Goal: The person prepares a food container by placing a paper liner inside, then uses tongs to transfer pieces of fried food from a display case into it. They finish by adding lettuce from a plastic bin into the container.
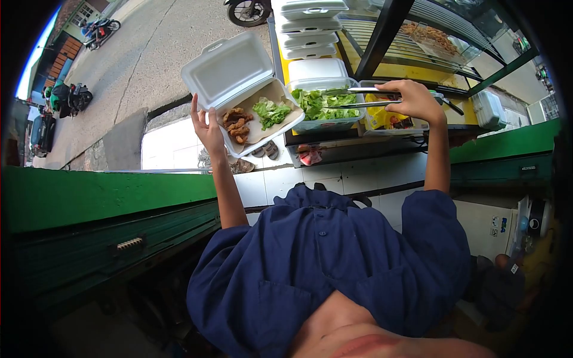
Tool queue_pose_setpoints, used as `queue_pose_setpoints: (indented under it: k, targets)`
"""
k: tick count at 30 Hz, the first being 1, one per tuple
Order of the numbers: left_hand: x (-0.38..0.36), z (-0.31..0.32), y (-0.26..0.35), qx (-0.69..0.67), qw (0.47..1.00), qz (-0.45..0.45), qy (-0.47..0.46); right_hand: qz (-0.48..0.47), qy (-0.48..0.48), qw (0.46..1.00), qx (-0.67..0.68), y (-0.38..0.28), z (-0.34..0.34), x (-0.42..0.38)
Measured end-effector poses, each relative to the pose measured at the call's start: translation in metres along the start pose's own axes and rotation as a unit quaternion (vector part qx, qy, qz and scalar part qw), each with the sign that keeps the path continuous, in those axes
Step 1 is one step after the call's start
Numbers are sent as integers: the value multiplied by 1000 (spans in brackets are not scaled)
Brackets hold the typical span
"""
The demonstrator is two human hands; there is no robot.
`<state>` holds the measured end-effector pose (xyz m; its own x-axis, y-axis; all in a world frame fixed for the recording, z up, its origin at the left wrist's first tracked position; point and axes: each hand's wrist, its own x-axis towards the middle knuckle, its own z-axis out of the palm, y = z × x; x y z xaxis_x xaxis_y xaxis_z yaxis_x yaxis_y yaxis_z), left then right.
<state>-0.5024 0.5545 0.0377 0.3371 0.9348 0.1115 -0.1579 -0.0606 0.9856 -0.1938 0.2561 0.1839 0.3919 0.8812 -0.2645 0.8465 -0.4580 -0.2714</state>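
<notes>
My left hand (209, 132) grips the left side of an open white foam takeaway box (230, 67), its lid tipped back. Brown paper (254, 130) lines the box; on it lie pieces of fried chicken (237, 124) at the left and a bunch of lettuce (270, 112) at the right. Metal tongs (363, 90) are in my right hand (416, 101), arms apart, tips over the lettuce leaves (316, 102) in a clear plastic tub (328, 125). Beside that tub, a second container (418, 126) with yellow and red packets sits beneath my right hand.
Closed foam boxes (310, 40) are stacked along the yellow counter behind the tub. At the upper right, a glass display case (382, 36) has fried food (433, 36) inside. Green ledges (107, 200) flank me, and parked motorcycles (74, 98) stand on the street.
</notes>
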Motion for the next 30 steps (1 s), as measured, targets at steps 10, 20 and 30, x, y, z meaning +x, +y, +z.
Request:
queue_pose_setpoints:
  k: [10, 20, 30]
  targets:
    - [-1, -6, -14, -9, 1000, -11, -4, 43, -53, 998, -12, -1, 36, 57]
    - [-11, 14, 3, -23, 999, -28, -25, -5, 62, 979, 192, 6, -1, 0]
    - [-15, 30, 1, -39, 997, -30, -51, -151, 77, 978, 122, -49, -8, 0]
